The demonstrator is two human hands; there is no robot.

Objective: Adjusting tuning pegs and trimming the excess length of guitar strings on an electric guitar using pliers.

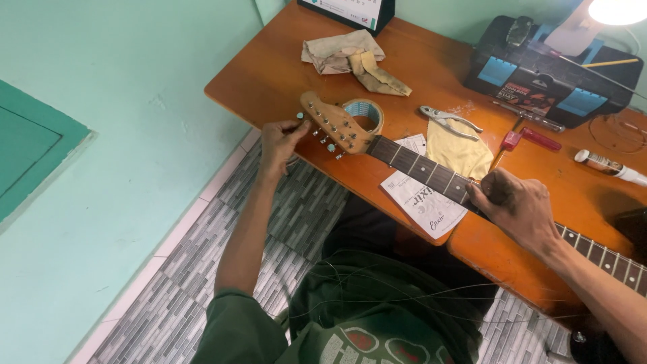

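Note:
A guitar lies across the orange table (269, 74), its wooden headstock (333, 123) resting on a roll of tape (367, 111). My left hand (280, 143) pinches a tuning peg at the headstock's outer end. The dark fretboard neck (421, 168) runs right, and my right hand (515, 205) presses down on it with fingers curled over the strings. Loose thin strings trail down over my lap.
A white paper packet (421, 202) lies under the neck, a yellow cloth (458, 152) and pliers (448, 120) behind it. A crumpled rag (350, 57), a red-handled tool (529, 138), a small tube (610, 165) and a black tool tray (552, 74) sit farther back. Tiled floor lies below.

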